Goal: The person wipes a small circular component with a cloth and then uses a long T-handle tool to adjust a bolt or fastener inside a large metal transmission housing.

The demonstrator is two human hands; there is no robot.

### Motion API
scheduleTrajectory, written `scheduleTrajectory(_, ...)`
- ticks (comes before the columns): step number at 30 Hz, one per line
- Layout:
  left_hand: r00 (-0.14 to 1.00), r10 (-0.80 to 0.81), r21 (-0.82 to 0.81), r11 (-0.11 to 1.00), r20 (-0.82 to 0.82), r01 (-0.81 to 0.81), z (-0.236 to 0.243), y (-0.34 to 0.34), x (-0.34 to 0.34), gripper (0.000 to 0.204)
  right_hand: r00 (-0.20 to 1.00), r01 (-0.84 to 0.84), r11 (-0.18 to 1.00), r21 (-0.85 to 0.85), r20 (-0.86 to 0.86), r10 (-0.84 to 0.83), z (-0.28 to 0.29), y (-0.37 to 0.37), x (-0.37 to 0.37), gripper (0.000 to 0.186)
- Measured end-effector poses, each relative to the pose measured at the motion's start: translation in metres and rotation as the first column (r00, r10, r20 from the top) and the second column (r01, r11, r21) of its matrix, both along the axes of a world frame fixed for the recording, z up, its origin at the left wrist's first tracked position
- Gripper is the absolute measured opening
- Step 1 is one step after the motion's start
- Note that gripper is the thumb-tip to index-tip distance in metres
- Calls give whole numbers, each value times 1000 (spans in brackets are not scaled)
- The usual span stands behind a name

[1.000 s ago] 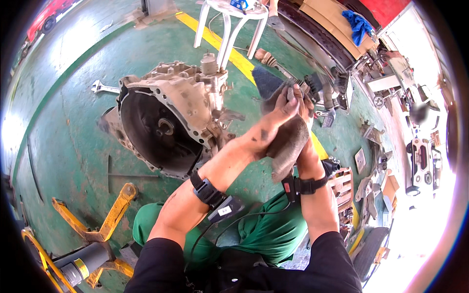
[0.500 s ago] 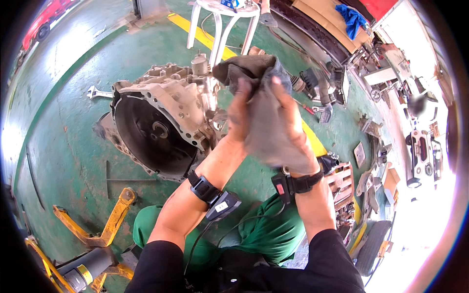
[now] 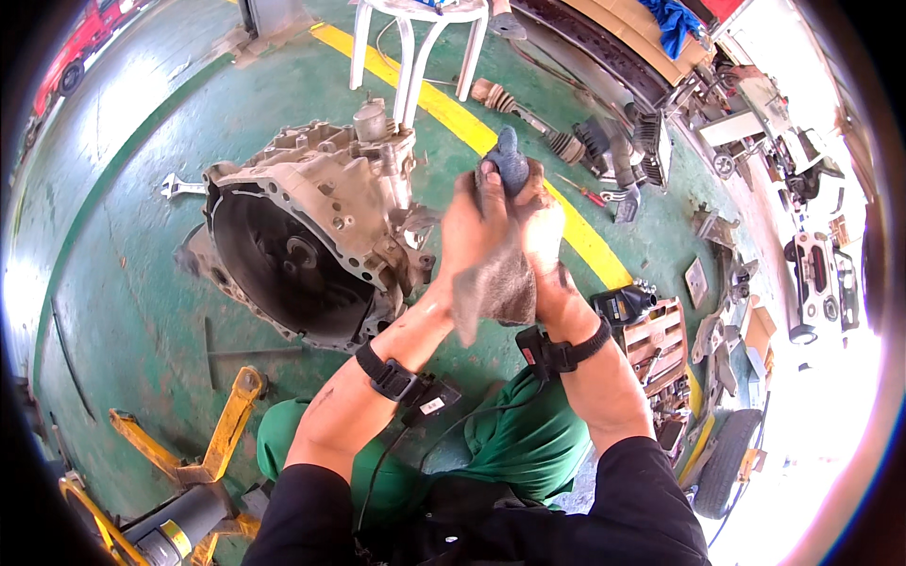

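A grey cloth rag (image 3: 498, 283) is bunched between my two hands, above the floor. My left hand (image 3: 475, 222) is closed on it, fingers wrapped and thumb pointing away from me. Pressed against it from the other side, my right hand (image 3: 540, 226) also grips the rag. One twisted end of the cloth sticks out beyond my fingers, while a loose flap hangs toward my wrists. To the left of my hands, a metal gearbox housing (image 3: 326, 184) rests on the green floor, its round dark bell opening turned toward me.
A wrench (image 3: 183, 187) lies left of the housing. Nearer, at left, stands a yellow jack (image 3: 222, 424). Beyond are a white stool (image 3: 408, 57) and a drive shaft (image 3: 528, 121). At right lie a screwdriver (image 3: 593, 197), a black bottle (image 3: 623, 305), a tool tray (image 3: 661, 344) and a tyre (image 3: 727, 462).
The rag was spread over both hands and blurred; now it is squeezed into a narrower bunch. My hands have come closer together, and the view has shifted slightly.
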State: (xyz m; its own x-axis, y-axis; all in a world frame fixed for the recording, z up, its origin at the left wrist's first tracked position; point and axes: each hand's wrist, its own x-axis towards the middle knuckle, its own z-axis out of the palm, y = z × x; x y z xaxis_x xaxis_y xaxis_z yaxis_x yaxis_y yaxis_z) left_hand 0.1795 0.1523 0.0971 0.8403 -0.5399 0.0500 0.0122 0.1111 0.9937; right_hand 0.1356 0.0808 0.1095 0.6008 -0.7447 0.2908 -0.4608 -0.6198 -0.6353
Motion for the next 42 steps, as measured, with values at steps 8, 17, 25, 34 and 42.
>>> scheduleTrajectory(8, 839, -294, 441, 895, 458, 73, -27, 11, 27, 27, 932, -352, 935, -34, 78, 353, -6, -7, -2, 62)
scheduleTrajectory(17, 859, -38, -114, 987, 510, 112, -9, 30, 26, 25, 572, -788, 559, 256, 639, 513, 11, 16, -14, 87)
scheduleTrajectory(25, 986, -31, -510, 853, 162, 111, -37, -15, -4, 29, 790, -488, 700, 522, 604, 100, 21, 6, -12, 31)
scheduleTrajectory(34, 945, 2, 112, 993, 327, -41, -3, 19, -34, 58, 832, -425, 658, 622, 555, 13, -13, -22, 9, 28)
scheduleTrajectory(42, 677, 418, -368, 901, 606, -228, 85, 161, 48, 40, 980, -65, 653, 754, 173, -103, -128, -75, 25, 28)
